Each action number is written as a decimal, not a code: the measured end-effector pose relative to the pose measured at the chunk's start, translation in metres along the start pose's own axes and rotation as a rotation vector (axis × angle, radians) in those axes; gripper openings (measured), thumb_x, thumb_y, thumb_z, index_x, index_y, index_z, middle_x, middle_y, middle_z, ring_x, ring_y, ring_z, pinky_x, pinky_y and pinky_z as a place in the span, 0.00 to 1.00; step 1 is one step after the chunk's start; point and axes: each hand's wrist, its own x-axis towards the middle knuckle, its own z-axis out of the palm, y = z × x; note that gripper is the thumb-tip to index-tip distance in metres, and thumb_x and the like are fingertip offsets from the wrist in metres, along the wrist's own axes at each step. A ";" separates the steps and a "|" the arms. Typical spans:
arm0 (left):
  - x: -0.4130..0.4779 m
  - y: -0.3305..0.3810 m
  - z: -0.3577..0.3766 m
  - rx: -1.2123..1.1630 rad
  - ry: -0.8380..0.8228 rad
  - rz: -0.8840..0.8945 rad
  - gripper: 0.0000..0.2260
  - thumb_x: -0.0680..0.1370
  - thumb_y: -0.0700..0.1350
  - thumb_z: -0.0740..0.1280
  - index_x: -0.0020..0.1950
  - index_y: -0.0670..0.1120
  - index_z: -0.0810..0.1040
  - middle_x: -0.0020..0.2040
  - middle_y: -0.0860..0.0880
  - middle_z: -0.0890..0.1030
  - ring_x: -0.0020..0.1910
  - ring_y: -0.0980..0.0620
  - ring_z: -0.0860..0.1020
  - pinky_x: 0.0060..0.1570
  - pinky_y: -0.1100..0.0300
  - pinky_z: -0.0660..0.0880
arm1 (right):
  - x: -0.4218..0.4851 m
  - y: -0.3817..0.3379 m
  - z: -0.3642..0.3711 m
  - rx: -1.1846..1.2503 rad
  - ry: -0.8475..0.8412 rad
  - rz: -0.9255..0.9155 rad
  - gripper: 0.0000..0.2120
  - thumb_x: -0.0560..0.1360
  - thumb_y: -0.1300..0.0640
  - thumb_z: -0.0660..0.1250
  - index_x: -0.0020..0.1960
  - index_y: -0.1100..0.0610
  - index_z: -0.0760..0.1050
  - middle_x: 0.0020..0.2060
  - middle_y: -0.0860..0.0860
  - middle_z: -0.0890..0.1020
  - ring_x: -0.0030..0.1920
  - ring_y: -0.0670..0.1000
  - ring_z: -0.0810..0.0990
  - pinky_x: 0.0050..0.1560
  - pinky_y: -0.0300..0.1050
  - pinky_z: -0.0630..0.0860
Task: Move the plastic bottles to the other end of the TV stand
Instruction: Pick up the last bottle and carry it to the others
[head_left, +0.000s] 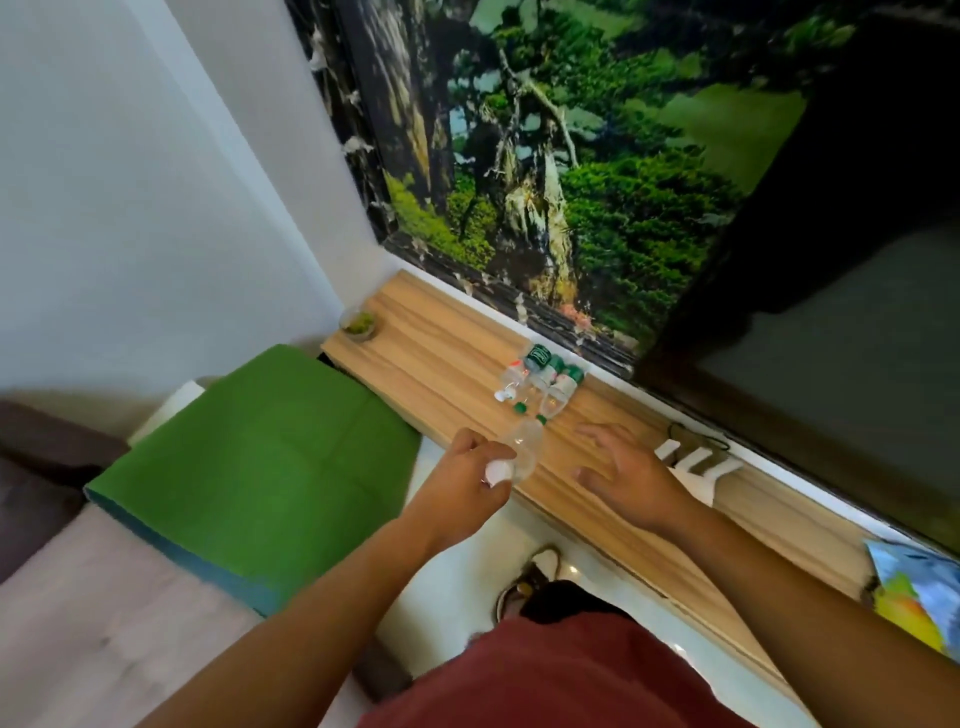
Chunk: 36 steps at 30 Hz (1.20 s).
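A clear plastic bottle with a green cap is held by its bottom end in my left hand, over the front edge of the wooden TV stand. Just beyond its cap, several more clear bottles with green and white caps lie side by side on the stand, next to the wall. My right hand hovers over the stand to the right of the held bottle, fingers spread, holding nothing.
A small glass bowl with green moss sits at the stand's far left end. A white object with prongs and a colourful paper lie on the stand to the right. A green stool stands left of me. The TV fills the wall.
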 end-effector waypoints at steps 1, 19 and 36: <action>0.013 -0.001 -0.002 0.005 -0.021 0.009 0.17 0.77 0.44 0.68 0.66 0.49 0.76 0.55 0.50 0.69 0.47 0.48 0.77 0.55 0.54 0.77 | 0.009 0.002 -0.002 0.000 0.016 0.009 0.25 0.78 0.49 0.68 0.73 0.48 0.68 0.70 0.46 0.71 0.69 0.49 0.70 0.69 0.48 0.68; 0.199 -0.082 0.011 0.165 -0.332 0.093 0.16 0.77 0.42 0.69 0.64 0.50 0.75 0.62 0.48 0.69 0.51 0.46 0.78 0.55 0.53 0.77 | 0.135 0.026 0.004 0.041 0.207 0.189 0.24 0.80 0.44 0.64 0.73 0.49 0.69 0.70 0.48 0.72 0.70 0.50 0.71 0.69 0.48 0.69; 0.326 -0.200 0.134 0.636 -0.487 0.402 0.16 0.78 0.44 0.65 0.65 0.48 0.71 0.64 0.45 0.67 0.55 0.46 0.79 0.45 0.50 0.81 | 0.256 0.138 0.089 0.115 0.389 0.331 0.27 0.79 0.39 0.61 0.75 0.46 0.65 0.72 0.47 0.72 0.71 0.48 0.70 0.66 0.52 0.73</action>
